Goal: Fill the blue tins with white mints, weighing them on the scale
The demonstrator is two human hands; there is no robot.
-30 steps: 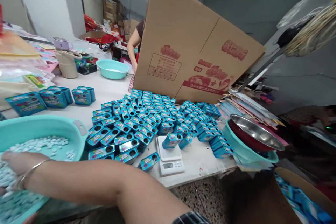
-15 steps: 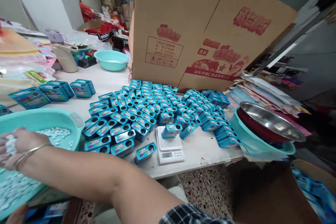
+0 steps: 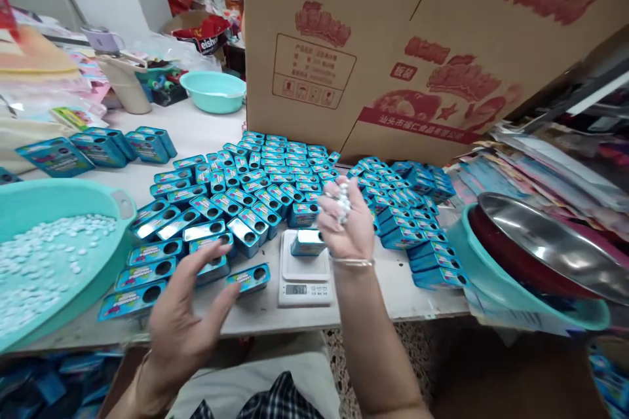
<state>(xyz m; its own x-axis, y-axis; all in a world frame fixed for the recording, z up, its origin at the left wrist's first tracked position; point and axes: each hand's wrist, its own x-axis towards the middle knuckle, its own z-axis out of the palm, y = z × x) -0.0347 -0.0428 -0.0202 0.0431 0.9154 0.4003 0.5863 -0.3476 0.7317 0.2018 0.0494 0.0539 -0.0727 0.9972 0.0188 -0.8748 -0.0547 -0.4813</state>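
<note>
My right hand (image 3: 344, 230), with a bangle at the wrist, is closed around a handful of small white tablets (image 3: 341, 203). It hovers just above a blue tin (image 3: 307, 242) that stands on a small white scale (image 3: 303, 273). My left hand (image 3: 184, 321) is open with fingers spread and holds nothing, at the table's front edge. It is close to a loose blue tin (image 3: 249, 277). Several blue tins (image 3: 255, 190) with round holes cover the middle of the table. A teal basin (image 3: 63, 191) of white tablets (image 3: 42, 258) sits at the left.
A large printed cardboard box (image 3: 393, 46) stands behind the tins. At the right a steel bowl (image 3: 545, 245) rests in a teal basin (image 3: 515, 304) beside stacked papers. Another teal basin (image 3: 213, 90), a beige cup (image 3: 122, 84) and more blue tins (image 3: 98, 147) lie at the back left.
My right hand left the basin at the left and moved right with a handful of tablets, ending above the scale. My left hand came into view, open. The view tilted down.
</note>
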